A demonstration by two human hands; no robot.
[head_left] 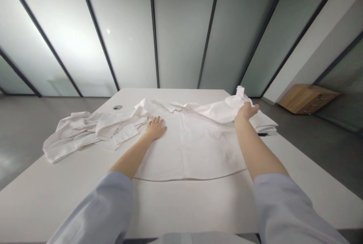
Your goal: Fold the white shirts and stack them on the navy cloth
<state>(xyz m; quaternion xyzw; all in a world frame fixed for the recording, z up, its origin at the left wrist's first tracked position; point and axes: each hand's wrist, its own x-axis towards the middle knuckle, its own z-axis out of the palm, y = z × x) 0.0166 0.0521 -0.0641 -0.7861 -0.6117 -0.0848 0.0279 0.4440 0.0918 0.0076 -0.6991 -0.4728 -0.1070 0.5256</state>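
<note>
A white shirt (195, 142) lies spread flat on the white table (56, 191), its hem toward me and its collar at the far side. My left hand (155, 127) rests flat on the shirt's left shoulder area, fingers stretched out. My right hand (246, 111) is closed on the shirt's right sleeve (224, 110) and holds it lifted and bunched above the shirt's upper right part.
A crumpled pile of white garments (82, 132) lies on the table to the left. Folded white cloth (265, 123) sits behind my right hand, a dark pen (262, 134) beside it. A round cable hole (117, 107) is far left. A wooden cabinet (307, 98) stands on the floor at right.
</note>
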